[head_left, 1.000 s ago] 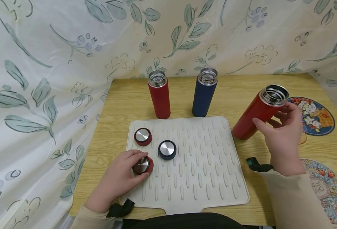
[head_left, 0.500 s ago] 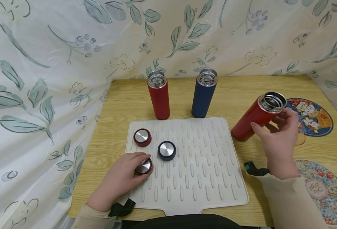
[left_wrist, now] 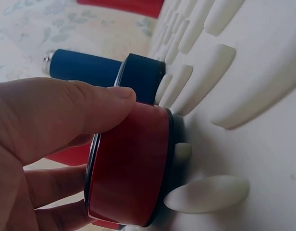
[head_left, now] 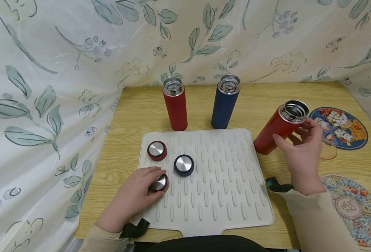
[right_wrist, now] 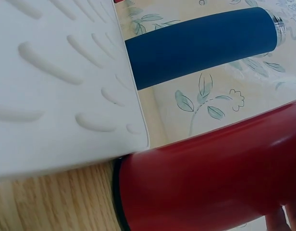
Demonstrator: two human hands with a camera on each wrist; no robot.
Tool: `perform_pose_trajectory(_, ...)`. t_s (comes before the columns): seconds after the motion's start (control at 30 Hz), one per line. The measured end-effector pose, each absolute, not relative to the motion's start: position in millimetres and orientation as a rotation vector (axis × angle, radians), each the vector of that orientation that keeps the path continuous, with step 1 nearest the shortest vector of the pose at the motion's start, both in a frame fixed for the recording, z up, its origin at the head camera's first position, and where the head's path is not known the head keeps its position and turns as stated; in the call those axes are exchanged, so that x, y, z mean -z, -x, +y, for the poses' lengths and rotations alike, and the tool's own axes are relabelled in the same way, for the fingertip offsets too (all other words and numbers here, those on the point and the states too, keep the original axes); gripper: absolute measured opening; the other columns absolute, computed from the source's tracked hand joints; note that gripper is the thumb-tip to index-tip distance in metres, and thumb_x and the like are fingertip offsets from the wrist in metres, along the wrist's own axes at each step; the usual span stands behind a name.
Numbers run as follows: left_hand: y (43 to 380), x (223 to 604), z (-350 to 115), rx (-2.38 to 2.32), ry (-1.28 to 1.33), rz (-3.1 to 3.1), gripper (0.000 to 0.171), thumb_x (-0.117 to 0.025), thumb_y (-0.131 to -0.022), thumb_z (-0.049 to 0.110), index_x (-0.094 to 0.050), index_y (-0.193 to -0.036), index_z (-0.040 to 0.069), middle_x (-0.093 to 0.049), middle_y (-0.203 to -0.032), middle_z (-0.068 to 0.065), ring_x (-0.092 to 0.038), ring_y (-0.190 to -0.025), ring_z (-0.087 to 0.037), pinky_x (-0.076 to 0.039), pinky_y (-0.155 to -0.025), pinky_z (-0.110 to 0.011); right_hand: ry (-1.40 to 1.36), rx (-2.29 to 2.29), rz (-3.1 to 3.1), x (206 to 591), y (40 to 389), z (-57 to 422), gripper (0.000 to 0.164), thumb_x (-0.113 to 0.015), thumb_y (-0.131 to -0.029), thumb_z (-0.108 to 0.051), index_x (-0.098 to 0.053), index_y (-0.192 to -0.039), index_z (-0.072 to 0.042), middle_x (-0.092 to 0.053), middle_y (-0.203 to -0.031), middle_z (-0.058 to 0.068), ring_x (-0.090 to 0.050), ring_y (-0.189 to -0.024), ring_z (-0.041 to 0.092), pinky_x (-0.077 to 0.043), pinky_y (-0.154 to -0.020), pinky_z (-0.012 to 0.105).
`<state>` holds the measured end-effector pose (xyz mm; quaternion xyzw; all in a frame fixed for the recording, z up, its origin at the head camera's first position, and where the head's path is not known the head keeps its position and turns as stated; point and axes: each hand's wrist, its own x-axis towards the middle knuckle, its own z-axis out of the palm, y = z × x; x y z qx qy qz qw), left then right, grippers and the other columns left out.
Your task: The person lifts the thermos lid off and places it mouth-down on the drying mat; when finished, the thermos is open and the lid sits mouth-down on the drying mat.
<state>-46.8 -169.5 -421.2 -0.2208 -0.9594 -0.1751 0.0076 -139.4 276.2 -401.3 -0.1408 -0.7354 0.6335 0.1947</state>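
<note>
My left hand point(head_left: 130, 197) pinches a red bottle lid point(head_left: 161, 184) with a steel top, at the left of a white ribbed mat point(head_left: 220, 213). In the left wrist view the thumb point(left_wrist: 107, 103) presses the side of this red lid point(left_wrist: 131, 168), which stands close over the ribs. My right hand point(head_left: 302, 154) grips an uncapped red thermos bottle point(head_left: 271, 131) by its side, thumb in front and fingers behind. Its base is at the mat's right edge, on the wooden table point(head_left: 135, 115). Another red lid point(head_left: 157, 150) and a navy lid point(head_left: 183, 165) lie on the mat.
Behind the mat stand an uncapped red bottle point(head_left: 176, 112) and an uncapped blue bottle point(head_left: 224, 108). Two round patterned coasters, one upper point(head_left: 343, 129) and one lower point(head_left: 352, 210), lie at the right. A leaf-patterned cloth point(head_left: 160, 45) hangs along the back and left.
My right hand and the red bottle's top have shifted leftward, and the bottle stands a little straighter. My left fingers have moved slightly on the red lid.
</note>
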Motion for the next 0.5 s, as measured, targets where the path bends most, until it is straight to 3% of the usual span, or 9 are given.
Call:
perform_pose_trajectory(0.33,46.2,419.8,-170.4,0.562,0.659,-3.011,0.062,-0.088,-0.076,0.035,-0.067,-0.132,0.018,-0.064,-0.133,-0.001,-0.061,-0.12,-0.024,-0.051,-0.099,-0.043,0.438,-1.672,-2.187,397.2,137.1,273.6,0.079,-0.08,-0.086,-0.011,-0.034,-0.147,-0.03,-0.045,-0.143,-0.006,-0.044,-0.129,0.012,-0.04,-0.105,0.031)
perform_pose_trajectory(0.5,46.3,419.7,-172.3,0.598,0.694,-2.958,0.062,-0.086,-0.078,0.038,-0.067,-0.132,0.017,-0.062,-0.135,-0.001,-0.058,-0.122,-0.023,-0.051,-0.099,-0.043,0.312,-1.625,-1.967,396.5,122.7,267.3,0.067,-0.076,-0.087,-0.002,-0.039,-0.141,-0.018,-0.051,-0.125,0.0,-0.05,-0.117,0.017,-0.041,-0.096,0.029)
